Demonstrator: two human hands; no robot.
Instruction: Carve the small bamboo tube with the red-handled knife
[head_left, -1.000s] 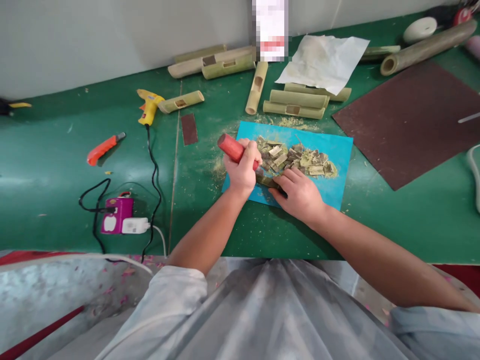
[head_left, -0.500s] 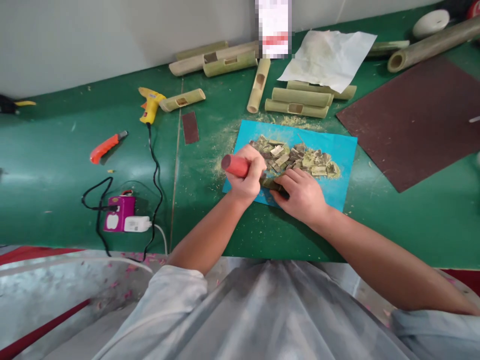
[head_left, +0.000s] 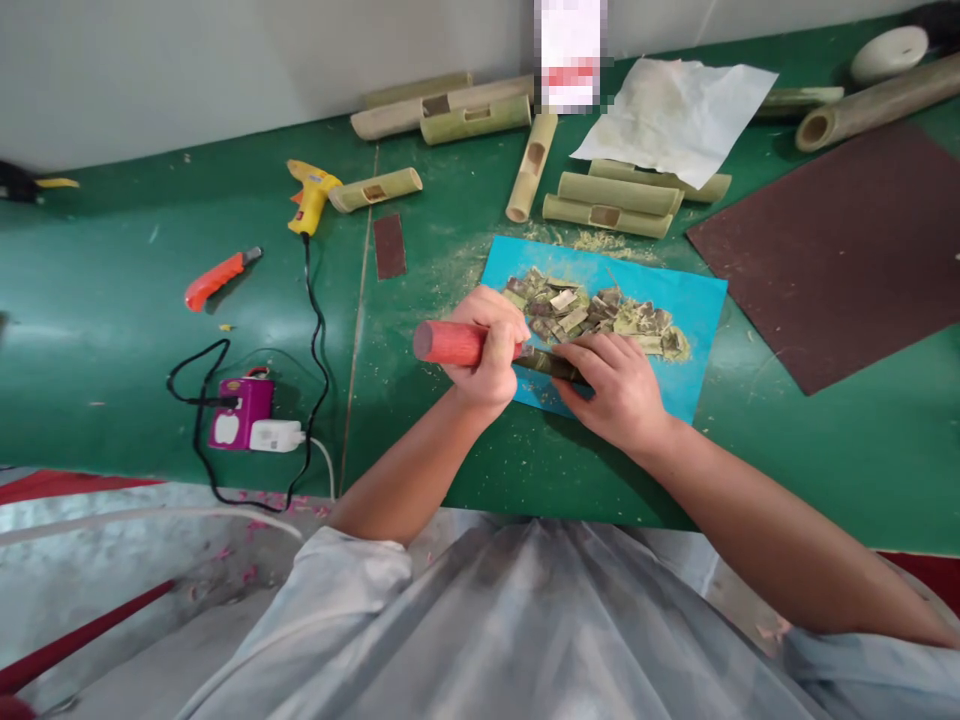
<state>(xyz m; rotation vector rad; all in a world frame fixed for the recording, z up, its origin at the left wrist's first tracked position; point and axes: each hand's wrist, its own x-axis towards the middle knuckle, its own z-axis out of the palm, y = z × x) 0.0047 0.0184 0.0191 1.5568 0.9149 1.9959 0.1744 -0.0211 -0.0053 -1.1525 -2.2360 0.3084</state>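
Observation:
My left hand [head_left: 487, 345] grips a tool by its red wooden handle [head_left: 448, 342], which lies almost level and points left. The tool's dark blade end runs under my right hand [head_left: 613, 385], which presses down on a bamboo piece [head_left: 551, 365] on the near edge of a blue mat [head_left: 697, 300]. A heap of small bamboo chips [head_left: 592, 313] lies on the mat just beyond both hands. Bamboo dust is scattered around the mat's left and far edges.
Cut bamboo tubes [head_left: 611, 200] lie behind the mat, more [head_left: 450, 110] along the wall. A yellow glue gun [head_left: 311, 195], orange utility knife [head_left: 217, 280], purple plug block [head_left: 241, 425], brown sandpaper sheet [head_left: 840, 240], white paper [head_left: 675, 110] and a long bamboo pole [head_left: 877, 100] sit on the green table [head_left: 112, 330].
The red handle has dropped from pointing up-left to lying nearly level, with its end now further left. My right hand stayed pressed on the bamboo piece.

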